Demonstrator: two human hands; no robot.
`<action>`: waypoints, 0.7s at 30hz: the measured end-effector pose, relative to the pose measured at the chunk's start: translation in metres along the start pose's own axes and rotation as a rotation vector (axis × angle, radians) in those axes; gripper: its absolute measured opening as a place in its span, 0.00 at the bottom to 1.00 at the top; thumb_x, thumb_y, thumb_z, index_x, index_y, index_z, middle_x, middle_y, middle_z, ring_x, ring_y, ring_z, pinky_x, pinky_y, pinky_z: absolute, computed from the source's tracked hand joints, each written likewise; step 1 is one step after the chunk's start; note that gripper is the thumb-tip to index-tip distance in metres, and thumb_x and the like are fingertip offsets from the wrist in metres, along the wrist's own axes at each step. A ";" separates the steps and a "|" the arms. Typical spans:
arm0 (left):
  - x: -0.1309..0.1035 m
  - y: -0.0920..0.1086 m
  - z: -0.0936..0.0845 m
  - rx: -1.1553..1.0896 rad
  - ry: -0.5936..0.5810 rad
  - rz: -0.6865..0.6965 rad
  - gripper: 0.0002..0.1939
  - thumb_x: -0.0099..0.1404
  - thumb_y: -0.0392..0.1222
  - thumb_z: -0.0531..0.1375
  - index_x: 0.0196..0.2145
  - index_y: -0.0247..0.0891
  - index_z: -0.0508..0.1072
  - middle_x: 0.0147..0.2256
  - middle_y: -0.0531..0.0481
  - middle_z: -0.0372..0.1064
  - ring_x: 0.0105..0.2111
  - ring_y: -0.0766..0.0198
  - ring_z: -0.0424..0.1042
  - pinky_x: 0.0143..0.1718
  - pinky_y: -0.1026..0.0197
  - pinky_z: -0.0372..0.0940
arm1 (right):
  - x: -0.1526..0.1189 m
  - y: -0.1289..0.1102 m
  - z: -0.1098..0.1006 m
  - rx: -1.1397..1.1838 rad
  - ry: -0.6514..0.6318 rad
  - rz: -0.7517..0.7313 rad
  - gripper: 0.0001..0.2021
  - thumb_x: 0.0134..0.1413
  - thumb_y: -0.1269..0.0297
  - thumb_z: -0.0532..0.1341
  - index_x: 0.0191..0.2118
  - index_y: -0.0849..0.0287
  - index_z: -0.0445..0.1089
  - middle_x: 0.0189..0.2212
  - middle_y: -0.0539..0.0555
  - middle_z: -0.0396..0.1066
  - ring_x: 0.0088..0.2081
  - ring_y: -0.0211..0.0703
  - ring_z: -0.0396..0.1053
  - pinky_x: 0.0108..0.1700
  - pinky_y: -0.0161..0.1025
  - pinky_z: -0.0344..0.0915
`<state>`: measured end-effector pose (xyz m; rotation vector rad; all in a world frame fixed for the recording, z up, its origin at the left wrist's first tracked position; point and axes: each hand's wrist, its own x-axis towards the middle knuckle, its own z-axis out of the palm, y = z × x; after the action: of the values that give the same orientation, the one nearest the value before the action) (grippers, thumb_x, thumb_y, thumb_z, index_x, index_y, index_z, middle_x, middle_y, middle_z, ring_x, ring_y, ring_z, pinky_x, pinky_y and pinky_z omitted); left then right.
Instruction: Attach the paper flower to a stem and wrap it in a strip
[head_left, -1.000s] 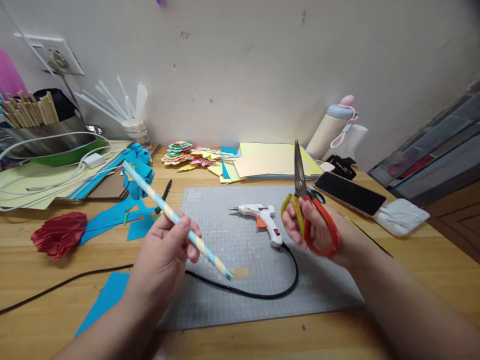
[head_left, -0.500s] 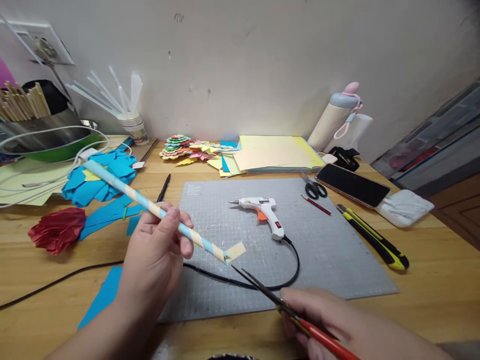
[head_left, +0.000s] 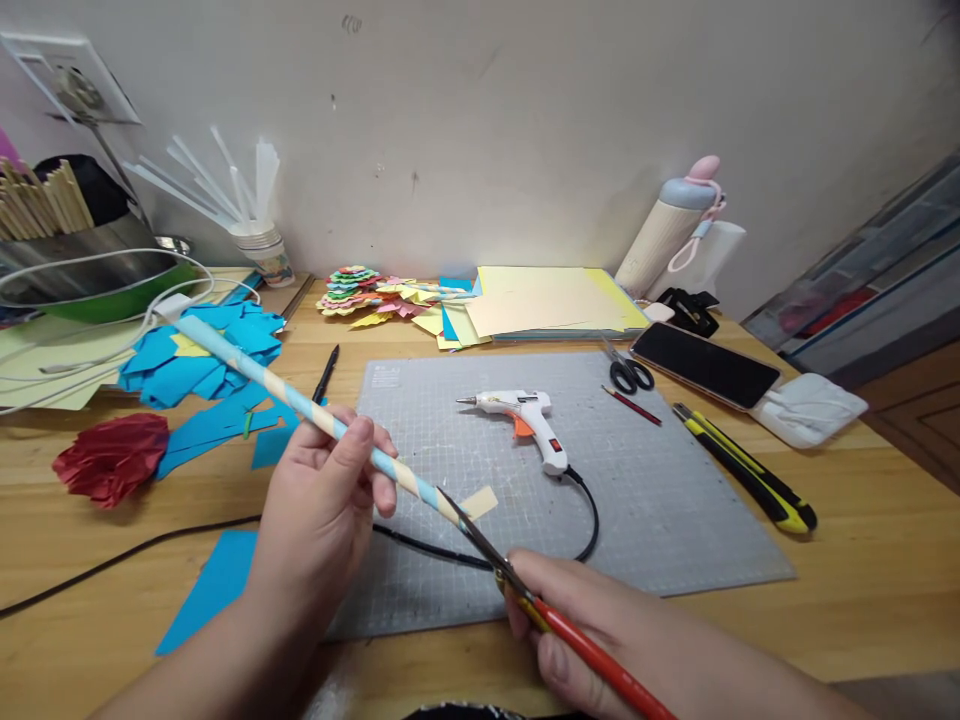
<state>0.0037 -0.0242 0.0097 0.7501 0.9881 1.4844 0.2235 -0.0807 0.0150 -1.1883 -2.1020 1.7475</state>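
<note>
A paper tube (head_left: 298, 402) striped in light blue and cream slants down to the right, pinched in my left hand (head_left: 330, 480). My right hand (head_left: 577, 630) is closed around red-handled scissors (head_left: 585, 645), whose dark blades lie at the tube's lower end. The blades cover part of that end, so how far they have closed on it is hard to tell. Just beyond the tip is a small cream paper piece (head_left: 481, 502); whether it is attached to the tube is unclear. Below both hands lies a grey cutting mat (head_left: 630, 490).
On the mat are a white glue gun (head_left: 529, 420) with a black cord, black scissors (head_left: 631, 376) and a pencil (head_left: 631, 406). A yellow-black cutter (head_left: 742, 468) and a phone (head_left: 705, 364) lie right. Blue paper (head_left: 210, 590) and a red paper flower (head_left: 112, 458) are left.
My right hand has moved left and up with the scissors, bringing the blades from beside the tube's end onto it. My left hand and the tube have shifted slightly to the right.
</note>
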 end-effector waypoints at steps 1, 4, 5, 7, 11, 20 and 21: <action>0.000 0.000 0.000 0.002 0.002 0.002 0.10 0.57 0.40 0.66 0.30 0.40 0.66 0.23 0.57 0.71 0.13 0.76 0.63 0.15 0.75 0.59 | 0.000 0.000 0.000 -0.002 -0.010 0.000 0.26 0.57 0.36 0.47 0.37 0.58 0.60 0.33 0.54 0.63 0.32 0.42 0.58 0.36 0.41 0.62; 0.001 -0.001 0.000 0.006 -0.006 0.004 0.10 0.57 0.40 0.65 0.31 0.40 0.66 0.23 0.57 0.71 0.13 0.76 0.63 0.15 0.75 0.60 | 0.001 0.000 -0.001 -0.003 -0.018 -0.005 0.24 0.58 0.38 0.48 0.38 0.58 0.60 0.33 0.54 0.63 0.32 0.42 0.58 0.36 0.40 0.62; 0.001 -0.001 0.001 0.009 -0.011 0.005 0.10 0.57 0.40 0.65 0.31 0.40 0.66 0.23 0.57 0.71 0.13 0.76 0.63 0.15 0.74 0.60 | 0.002 0.001 -0.001 -0.001 -0.016 -0.003 0.24 0.58 0.39 0.49 0.38 0.58 0.60 0.33 0.54 0.63 0.32 0.42 0.58 0.35 0.40 0.62; 0.001 -0.002 0.001 0.014 -0.017 0.008 0.11 0.57 0.41 0.66 0.31 0.40 0.66 0.24 0.57 0.71 0.13 0.75 0.64 0.15 0.74 0.60 | 0.002 0.001 0.000 0.000 -0.015 0.001 0.24 0.58 0.39 0.49 0.38 0.58 0.60 0.33 0.54 0.63 0.32 0.42 0.59 0.35 0.40 0.61; 0.000 -0.003 0.002 0.021 -0.016 0.007 0.12 0.55 0.42 0.67 0.31 0.40 0.66 0.24 0.57 0.71 0.14 0.75 0.64 0.16 0.73 0.61 | 0.003 0.001 0.002 -0.005 -0.017 -0.001 0.23 0.59 0.39 0.48 0.38 0.58 0.59 0.34 0.55 0.64 0.33 0.42 0.60 0.36 0.41 0.62; 0.000 -0.004 0.002 0.028 0.023 0.016 0.13 0.55 0.41 0.67 0.30 0.39 0.65 0.24 0.57 0.70 0.14 0.75 0.63 0.16 0.73 0.61 | 0.005 -0.005 0.004 -0.040 0.029 0.063 0.24 0.58 0.37 0.46 0.36 0.57 0.58 0.35 0.55 0.64 0.35 0.45 0.61 0.37 0.43 0.62; -0.001 -0.003 0.001 0.039 0.021 0.022 0.12 0.56 0.42 0.67 0.31 0.39 0.65 0.24 0.57 0.71 0.14 0.75 0.64 0.17 0.72 0.62 | 0.004 -0.004 0.004 -0.043 0.034 0.075 0.24 0.58 0.38 0.47 0.36 0.57 0.58 0.35 0.55 0.64 0.35 0.45 0.61 0.37 0.43 0.62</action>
<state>0.0065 -0.0248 0.0075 0.7774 1.0304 1.4981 0.2169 -0.0809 0.0156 -1.3155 -2.1120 1.7083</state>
